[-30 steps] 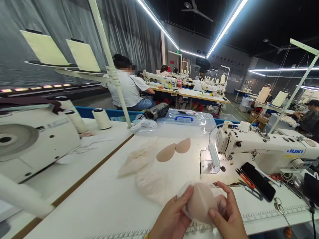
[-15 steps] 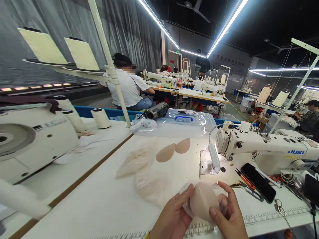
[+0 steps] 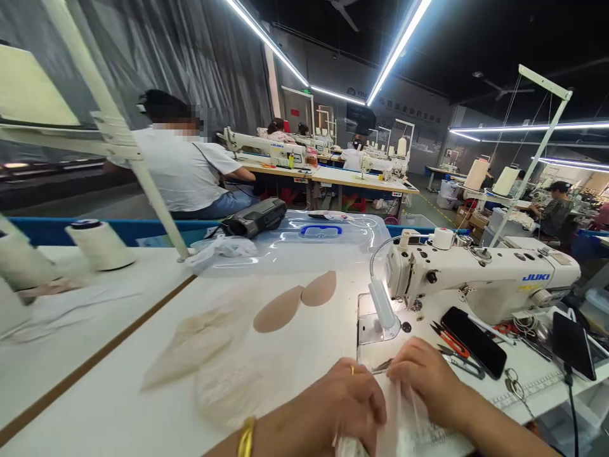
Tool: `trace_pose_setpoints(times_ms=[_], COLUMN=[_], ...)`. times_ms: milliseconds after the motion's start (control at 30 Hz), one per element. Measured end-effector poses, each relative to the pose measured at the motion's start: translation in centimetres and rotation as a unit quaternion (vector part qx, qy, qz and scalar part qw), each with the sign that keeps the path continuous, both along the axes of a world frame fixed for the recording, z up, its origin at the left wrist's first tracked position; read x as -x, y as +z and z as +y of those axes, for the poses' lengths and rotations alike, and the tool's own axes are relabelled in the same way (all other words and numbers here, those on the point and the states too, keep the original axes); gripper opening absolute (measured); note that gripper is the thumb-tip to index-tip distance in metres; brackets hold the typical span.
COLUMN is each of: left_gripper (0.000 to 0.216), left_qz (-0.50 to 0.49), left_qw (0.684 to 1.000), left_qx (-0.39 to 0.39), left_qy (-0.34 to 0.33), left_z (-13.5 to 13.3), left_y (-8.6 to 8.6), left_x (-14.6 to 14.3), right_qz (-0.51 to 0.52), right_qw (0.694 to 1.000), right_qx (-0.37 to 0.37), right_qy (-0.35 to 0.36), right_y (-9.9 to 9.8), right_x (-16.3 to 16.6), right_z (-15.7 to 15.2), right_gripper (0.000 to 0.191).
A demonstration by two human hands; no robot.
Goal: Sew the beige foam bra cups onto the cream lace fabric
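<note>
Sheer white fabric (image 3: pixel 391 412) hangs between my two hands at the table's front edge. My right hand (image 3: pixel 428 381) pinches its upper part, thumb and fingers pressed together. My left hand (image 3: pixel 354 403), slightly blurred and with a ring on one finger, is curled closed on the fabric's left side. The beige moulded cup is hidden from sight. Two flat beige teardrop-shaped pieces (image 3: pixel 278 309) lie on the table beyond my left hand. Further left are sheer cream lace pieces (image 3: pixel 190 346). Just past my fingertips is the lit needle plate of the sewing machine (image 3: pixel 480 279).
Orange-handled thread snips (image 3: pixel 450 341), a black phone (image 3: pixel 473 343) and a key ring (image 3: pixel 514 384) lie right of my hands. A clear plastic box (image 3: pixel 352 244) stands behind the table. A thread cone (image 3: pixel 99 244) is at left. A co-worker in a white shirt (image 3: pixel 171 168) sits beyond.
Both hands have turned over, from cradling the beige cup in sheer fabric to gripping the fabric from above. The cup has gone out of sight. My view has swung right.
</note>
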State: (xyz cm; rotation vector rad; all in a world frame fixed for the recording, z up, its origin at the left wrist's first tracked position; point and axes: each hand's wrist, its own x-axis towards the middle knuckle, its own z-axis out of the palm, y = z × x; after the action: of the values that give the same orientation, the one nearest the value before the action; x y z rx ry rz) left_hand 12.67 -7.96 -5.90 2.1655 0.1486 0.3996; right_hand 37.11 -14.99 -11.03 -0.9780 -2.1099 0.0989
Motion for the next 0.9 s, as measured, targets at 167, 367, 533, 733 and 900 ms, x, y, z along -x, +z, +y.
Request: trace_pose_setpoints(times_ms=[167, 367, 533, 733, 900], left_gripper=[0.023, 0.015, 0.018, 0.019, 0.024], left_qz=[0.031, 0.024, 0.039, 0.001, 0.026], left_qw=[0.966, 0.954, 0.966, 0.973, 0.973], left_qx=[-0.255, -0.3, -0.255, -0.229, -0.226], left_qy=[-0.027, 0.004, 0.022, 0.024, 0.031], left_z=[5.8, 7.9, 7.2, 7.7, 7.7], left_y=[-3.9, -5.8, -4.6, -4.9, -5.5], left_x=[-2.6, -3.1, -2.9, -3.0, -2.9], right_qz=[-0.226, -0.136, -0.132, -0.153, -0.157], right_qw=[0.965, 0.989, 0.988, 0.984, 0.982], right_qx=[-0.119, -0.048, -0.026, 0.003, 0.024], right_qy=[-0.059, -0.043, -0.072, -0.095, -0.101], right_y=[-0.3, -0.6, -0.6, -0.9, -0.6], right_x=[-1.9, -2.9, -2.8, -2.9, -2.8], right_z=[5.5, 4.7, 4.6, 5.1, 4.9], right_gripper=[0.022, 0.03, 0.029, 0.027, 0.029])
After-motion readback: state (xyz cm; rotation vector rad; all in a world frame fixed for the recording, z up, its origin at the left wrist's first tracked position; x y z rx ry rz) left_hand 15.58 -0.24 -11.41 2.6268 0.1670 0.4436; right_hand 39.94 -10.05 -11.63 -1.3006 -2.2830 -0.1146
